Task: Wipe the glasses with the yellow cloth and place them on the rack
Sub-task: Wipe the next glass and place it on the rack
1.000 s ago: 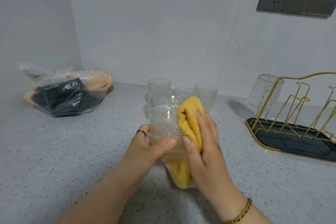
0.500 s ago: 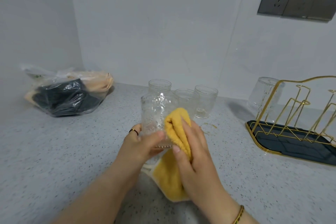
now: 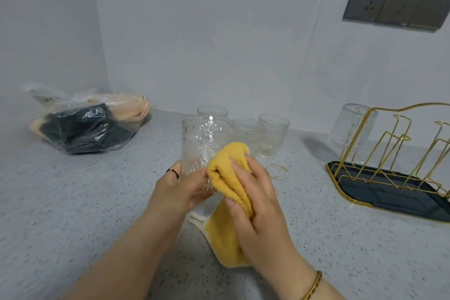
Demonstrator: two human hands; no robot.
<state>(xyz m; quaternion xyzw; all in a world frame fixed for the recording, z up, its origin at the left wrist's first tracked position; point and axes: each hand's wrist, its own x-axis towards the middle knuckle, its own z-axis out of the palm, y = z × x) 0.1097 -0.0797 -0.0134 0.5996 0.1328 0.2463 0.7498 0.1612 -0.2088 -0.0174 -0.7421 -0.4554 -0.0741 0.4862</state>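
My left hand [image 3: 181, 191] grips the lower part of a clear embossed glass [image 3: 203, 140], held upright above the counter. My right hand [image 3: 258, 204] holds the yellow cloth [image 3: 227, 173] and presses it against the glass's right side; the cloth's tail hangs down to the counter. Three more glasses [image 3: 272, 135] stand behind, near the wall. The gold wire rack [image 3: 394, 151] on its dark tray [image 3: 379, 192] stands at the right, with one glass [image 3: 350, 124] upside down on its far left peg.
A plastic bag [image 3: 85, 124] with dark and beige contents lies at the back left on the speckled counter [image 3: 73, 202]. Grey wall sockets [image 3: 397, 3] sit high at the right. Small crumbs [image 3: 278, 168] lie just right of my hands.
The cloth and my right hand have slid down the glass, from near the rim to its lower right side. The held glass has shifted a little to the left.
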